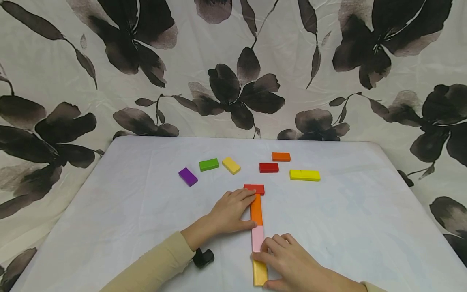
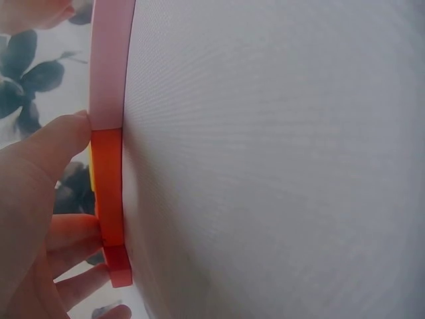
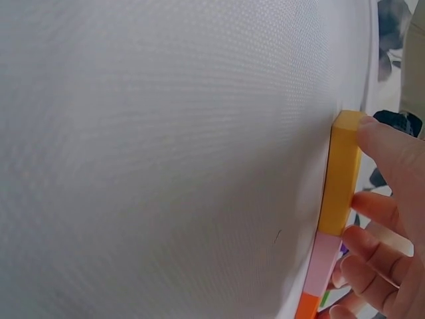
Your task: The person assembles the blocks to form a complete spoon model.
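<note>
A straight line of wooden blocks runs toward me: a red block (image 1: 259,187) set crosswise at the far end, then an orange block (image 1: 256,213), a pink block (image 1: 257,238) and a golden yellow block (image 1: 260,273) nearest. My left hand (image 1: 228,211) rests along the orange block, its fingertips at the red block and its thumb at the orange-pink joint. With thumb at the near end and index finger near the pink joint, my right hand (image 1: 293,259) holds the golden yellow block. In the right wrist view that block (image 3: 340,176) lies against the pink one.
Farther back on the white table (image 1: 365,219) lie loose blocks: purple (image 1: 188,177), green (image 1: 209,164), pale yellow (image 1: 231,165), red (image 1: 268,167), orange (image 1: 281,157) and long yellow (image 1: 305,175). A black device (image 1: 203,258) shows by my left wrist. Floral cloth (image 1: 306,73) hangs behind.
</note>
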`<move>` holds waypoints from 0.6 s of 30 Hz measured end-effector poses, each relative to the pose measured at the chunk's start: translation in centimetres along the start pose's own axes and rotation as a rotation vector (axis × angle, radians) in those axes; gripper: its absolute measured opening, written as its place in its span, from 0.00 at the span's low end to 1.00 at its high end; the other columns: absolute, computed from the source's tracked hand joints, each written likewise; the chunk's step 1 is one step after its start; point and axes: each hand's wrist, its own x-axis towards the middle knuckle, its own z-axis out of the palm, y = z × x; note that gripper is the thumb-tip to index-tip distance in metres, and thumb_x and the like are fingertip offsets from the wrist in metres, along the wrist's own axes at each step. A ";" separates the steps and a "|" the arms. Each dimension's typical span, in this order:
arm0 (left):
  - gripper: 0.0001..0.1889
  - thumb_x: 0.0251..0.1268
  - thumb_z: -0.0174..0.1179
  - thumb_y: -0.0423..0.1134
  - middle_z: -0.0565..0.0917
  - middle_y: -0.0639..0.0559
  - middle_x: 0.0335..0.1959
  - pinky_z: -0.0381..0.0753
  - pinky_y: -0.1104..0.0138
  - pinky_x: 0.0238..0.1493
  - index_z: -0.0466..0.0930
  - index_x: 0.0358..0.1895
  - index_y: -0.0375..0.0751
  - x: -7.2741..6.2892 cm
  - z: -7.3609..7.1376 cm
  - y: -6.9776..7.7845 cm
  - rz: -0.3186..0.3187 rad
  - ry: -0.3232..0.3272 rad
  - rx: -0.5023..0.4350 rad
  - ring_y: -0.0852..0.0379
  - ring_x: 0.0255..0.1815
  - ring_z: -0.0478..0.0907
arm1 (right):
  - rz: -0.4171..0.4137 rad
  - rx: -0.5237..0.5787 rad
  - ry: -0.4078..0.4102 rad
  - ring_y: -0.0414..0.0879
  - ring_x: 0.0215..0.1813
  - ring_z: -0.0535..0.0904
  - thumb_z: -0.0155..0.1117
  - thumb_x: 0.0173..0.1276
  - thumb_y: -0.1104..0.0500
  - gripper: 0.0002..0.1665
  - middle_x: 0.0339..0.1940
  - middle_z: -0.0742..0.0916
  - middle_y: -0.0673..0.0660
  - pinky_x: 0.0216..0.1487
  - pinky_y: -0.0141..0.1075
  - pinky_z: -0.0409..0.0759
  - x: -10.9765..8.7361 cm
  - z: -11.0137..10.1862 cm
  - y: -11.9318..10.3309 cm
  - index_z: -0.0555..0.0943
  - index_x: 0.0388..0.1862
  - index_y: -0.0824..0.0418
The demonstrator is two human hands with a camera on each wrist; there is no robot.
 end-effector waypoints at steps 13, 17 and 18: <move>0.37 0.53 0.60 0.59 0.67 0.51 0.66 0.65 0.52 0.61 0.67 0.64 0.42 0.0 0.1 0.0 0.006 0.006 0.006 0.52 0.67 0.61 | -0.004 0.013 0.007 0.36 0.40 0.67 0.67 0.49 0.37 0.30 0.39 0.73 0.42 0.43 0.34 0.68 0.0 0.0 0.3 0.76 0.51 0.44; 0.37 0.53 0.60 0.59 0.67 0.50 0.66 0.65 0.52 0.61 0.68 0.64 0.42 -0.1 0.1 -0.1 0.009 0.010 0.011 0.52 0.67 0.61 | -0.029 0.044 0.048 0.36 0.42 0.68 0.68 0.51 0.41 0.29 0.41 0.74 0.42 0.45 0.34 0.68 -0.2 -0.3 0.7 0.76 0.52 0.46; 0.37 0.53 0.60 0.59 0.67 0.50 0.66 0.65 0.52 0.61 0.68 0.64 0.42 -0.1 0.1 -0.1 0.009 0.011 0.014 0.52 0.67 0.61 | -0.035 0.050 0.069 0.36 0.42 0.68 0.68 0.51 0.43 0.28 0.41 0.75 0.42 0.45 0.33 0.68 -0.2 -0.4 0.8 0.76 0.52 0.46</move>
